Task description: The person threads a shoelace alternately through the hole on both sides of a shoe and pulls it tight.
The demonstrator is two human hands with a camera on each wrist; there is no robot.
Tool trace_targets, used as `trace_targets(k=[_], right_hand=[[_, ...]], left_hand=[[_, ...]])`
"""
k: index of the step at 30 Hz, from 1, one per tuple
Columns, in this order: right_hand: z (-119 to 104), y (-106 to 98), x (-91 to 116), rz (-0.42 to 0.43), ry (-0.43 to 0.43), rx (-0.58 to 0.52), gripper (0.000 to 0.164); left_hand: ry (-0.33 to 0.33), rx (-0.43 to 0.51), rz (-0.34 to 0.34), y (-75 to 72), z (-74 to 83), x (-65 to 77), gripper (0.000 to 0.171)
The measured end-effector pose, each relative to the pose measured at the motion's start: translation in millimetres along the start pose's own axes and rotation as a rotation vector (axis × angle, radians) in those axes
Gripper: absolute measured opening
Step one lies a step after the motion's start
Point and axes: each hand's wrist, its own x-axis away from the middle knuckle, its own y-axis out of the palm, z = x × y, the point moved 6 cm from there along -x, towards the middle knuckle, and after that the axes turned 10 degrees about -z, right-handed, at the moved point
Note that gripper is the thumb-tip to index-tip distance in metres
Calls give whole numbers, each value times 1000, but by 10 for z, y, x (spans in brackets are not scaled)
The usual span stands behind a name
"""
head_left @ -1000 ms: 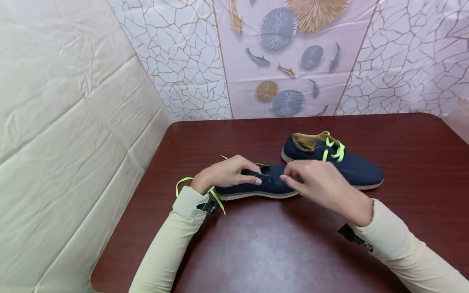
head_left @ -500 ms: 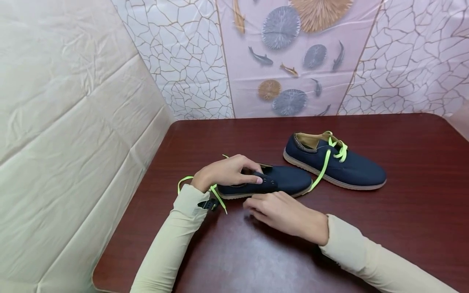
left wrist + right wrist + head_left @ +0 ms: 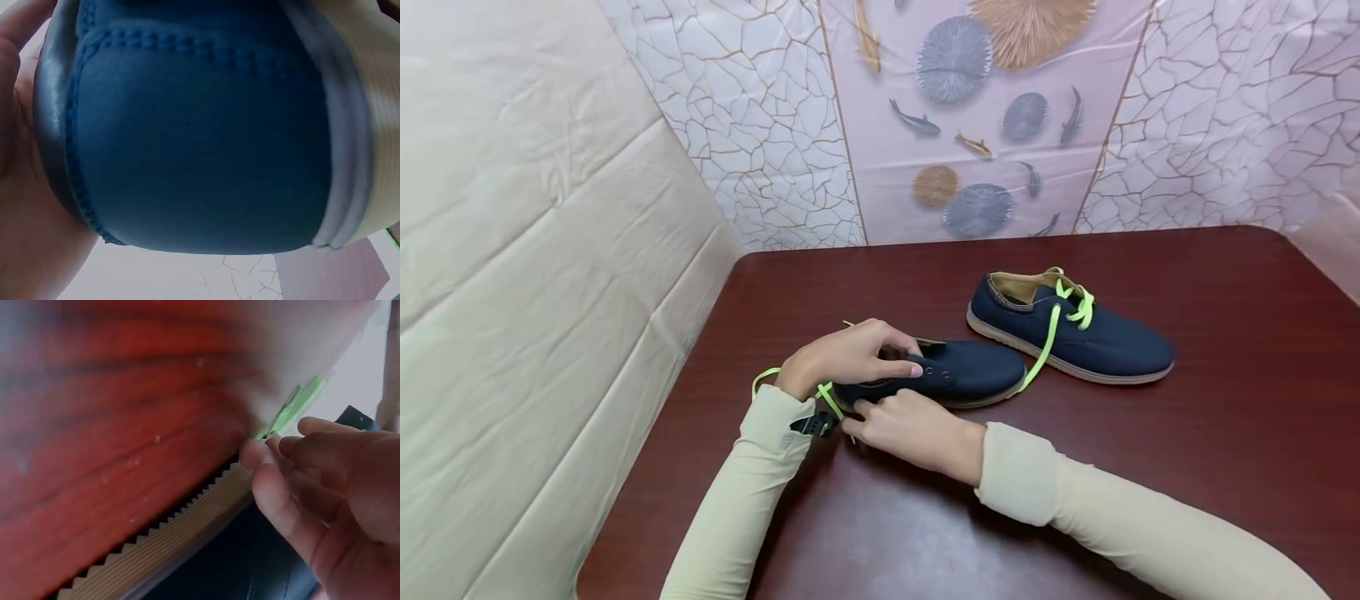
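A navy shoe [image 3: 977,371] lies on the table with its toe to the right. My left hand [image 3: 842,354] grips it at the opening, thumb on the eyelet flap; the other fingers are mostly hidden. The shoe's heel [image 3: 200,150] fills the left wrist view. Beside the near side of the sole, my right hand [image 3: 917,429] pinches a neon green shoelace [image 3: 297,406] near the shoe's heel. Its fingertips partly cover the lace. The eyelets on the near flap show bare holes. More green lace loops out behind my left wrist.
A second navy shoe [image 3: 1097,346] stands behind and to the right, green lace [image 3: 1082,308] threaded through its eyelets. One lace [image 3: 1041,354] runs between the two shoes. The dark red table [image 3: 865,283] meets a patterned wall covering [image 3: 775,150].
My right hand has moved left, from over the shoe's toe along its near side to the lace by the heel. My left hand keeps its hold on the shoe.
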Motion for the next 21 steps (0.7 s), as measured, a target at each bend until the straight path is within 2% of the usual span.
trace_targets(k=[9, 21], right_hand=[[-58, 85, -156, 27, -51, 184, 8], [-144, 79, -119, -52, -145, 208, 12]], left_hand=[[-20, -19, 15, -27, -44, 42, 11], [-13, -20, 10, 23, 25, -1, 9]])
